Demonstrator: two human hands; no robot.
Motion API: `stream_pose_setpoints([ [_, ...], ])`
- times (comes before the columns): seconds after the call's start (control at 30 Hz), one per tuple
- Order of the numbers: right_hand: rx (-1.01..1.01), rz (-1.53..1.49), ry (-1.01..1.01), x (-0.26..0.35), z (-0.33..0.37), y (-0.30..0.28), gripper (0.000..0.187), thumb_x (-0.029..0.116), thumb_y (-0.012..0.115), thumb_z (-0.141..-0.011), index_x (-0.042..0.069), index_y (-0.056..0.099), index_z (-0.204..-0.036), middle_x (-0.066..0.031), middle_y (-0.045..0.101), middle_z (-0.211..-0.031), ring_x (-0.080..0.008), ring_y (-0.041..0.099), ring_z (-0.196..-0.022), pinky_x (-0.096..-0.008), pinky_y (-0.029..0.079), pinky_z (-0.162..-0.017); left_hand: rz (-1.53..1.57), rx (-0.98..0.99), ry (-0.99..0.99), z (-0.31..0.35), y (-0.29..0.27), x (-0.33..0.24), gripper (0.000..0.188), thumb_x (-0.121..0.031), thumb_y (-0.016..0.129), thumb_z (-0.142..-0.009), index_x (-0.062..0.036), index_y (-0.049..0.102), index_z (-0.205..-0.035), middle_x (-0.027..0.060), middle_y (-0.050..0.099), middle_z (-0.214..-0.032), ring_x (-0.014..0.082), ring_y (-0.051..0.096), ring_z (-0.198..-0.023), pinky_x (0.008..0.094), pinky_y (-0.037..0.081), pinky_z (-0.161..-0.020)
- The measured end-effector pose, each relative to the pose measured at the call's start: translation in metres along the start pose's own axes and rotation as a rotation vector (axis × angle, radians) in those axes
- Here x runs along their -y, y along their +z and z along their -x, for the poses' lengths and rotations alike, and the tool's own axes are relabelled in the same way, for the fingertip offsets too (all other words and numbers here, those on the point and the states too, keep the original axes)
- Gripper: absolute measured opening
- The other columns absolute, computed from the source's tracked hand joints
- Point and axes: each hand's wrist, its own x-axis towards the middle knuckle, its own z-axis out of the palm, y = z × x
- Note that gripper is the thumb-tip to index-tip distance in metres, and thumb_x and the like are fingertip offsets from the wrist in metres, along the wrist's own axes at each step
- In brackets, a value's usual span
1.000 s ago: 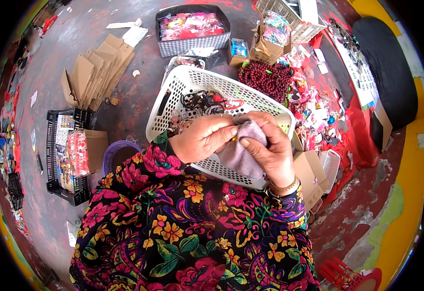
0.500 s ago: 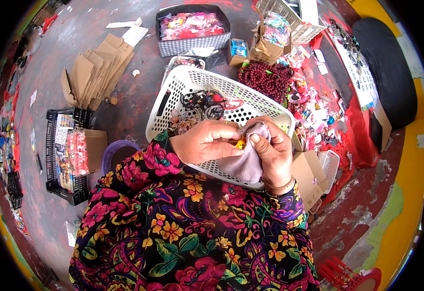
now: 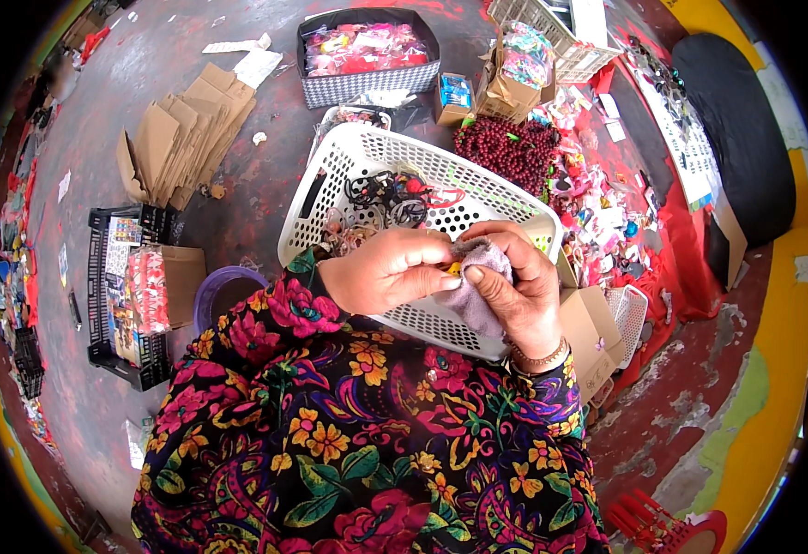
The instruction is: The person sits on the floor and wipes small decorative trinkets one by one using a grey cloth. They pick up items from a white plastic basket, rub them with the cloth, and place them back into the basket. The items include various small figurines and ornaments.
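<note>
Frame centre, over white basket (image 3: 349, 175): left hand (image 3: 387, 270) pinches small yellow item (image 3: 455, 269), right hand (image 3: 515, 277) clenches mauve cloth (image 3: 480, 297) on it; wiping step, prob. needs steady rub w/ firm pinch.

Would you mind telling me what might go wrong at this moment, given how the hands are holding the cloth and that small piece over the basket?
The small yellow piece is pinched only at the fingertips of the left hand, so it might slip and drop among the dark items in the white basket.

The greyish cloth in the right hand covers part of the piece, which may hide a poor grip.
</note>
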Motion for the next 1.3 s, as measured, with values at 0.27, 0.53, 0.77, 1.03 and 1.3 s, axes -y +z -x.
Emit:
stream_pose_setpoints([
  [0.27,-0.273,-0.117,0.175,-0.013,0.007,0.020,0.007,0.006,0.058,-0.084,0.001,0.056,-0.089,-0.0017,0.058,-0.083,-0.0076,0.051,-0.076,-0.0203,0.041,-0.069,-0.636,-0.191,0.198,-0.002,0.015,-0.005,0.026,-0.008,0.062,-0.076,-0.0002,0.053,-0.099,0.0132,0.053,-0.094,0.0298,0.056,-0.077,0.0355,0.045,-0.063],
  [0.53,-0.316,-0.743,0.340,-0.010,0.005,0.012,0.020,0.012,0.052,-0.090,-0.001,0.056,-0.104,-0.0049,0.061,-0.092,-0.0106,0.057,-0.083,-0.0237,0.046,-0.075,-0.468,-0.359,0.106,-0.007,0.009,-0.010,0.020,-0.005,0.067,-0.073,0.0001,0.057,-0.090,0.0105,0.055,-0.075,0.0223,0.057,-0.063,0.0309,0.044,-0.055],
  [0.77,-0.070,0.139,-0.101,-0.006,0.002,0.002,0.026,0.008,0.063,-0.080,0.000,0.061,-0.104,-0.0109,0.055,-0.106,-0.0163,0.051,-0.095,-0.0249,0.043,-0.077,-0.342,-0.335,-0.194,-0.009,0.008,-0.019,0.011,-0.004,0.063,-0.071,0.0004,0.054,-0.068,0.0089,0.050,-0.059,0.0147,0.047,-0.049,0.0298,0.037,-0.046],
  [1.03,-0.101,0.072,-0.064,-0.004,0.002,0.009,0.014,0.004,0.063,-0.079,0.000,0.061,-0.092,-0.0069,0.057,-0.082,-0.0173,0.053,-0.079,-0.0263,0.042,-0.070,-0.334,-0.261,0.089,-0.011,0.012,-0.009,0.012,0.001,0.059,-0.066,-0.0015,0.049,-0.062,0.0113,0.049,-0.061,0.0295,0.050,-0.056,0.0352,0.039,-0.051],
  [1.3,-0.167,0.077,0.050,-0.008,0.005,0.012,0.009,0.009,0.056,-0.086,0.000,0.057,-0.086,-0.0044,0.054,-0.077,-0.0128,0.051,-0.071,-0.0242,0.041,-0.067,-0.352,-0.303,0.148,-0.011,0.019,-0.001,0.009,0.000,0.060,-0.068,-0.0011,0.051,-0.065,0.0115,0.050,-0.062,0.0294,0.051,-0.058,0.0362,0.040,-0.052],
])
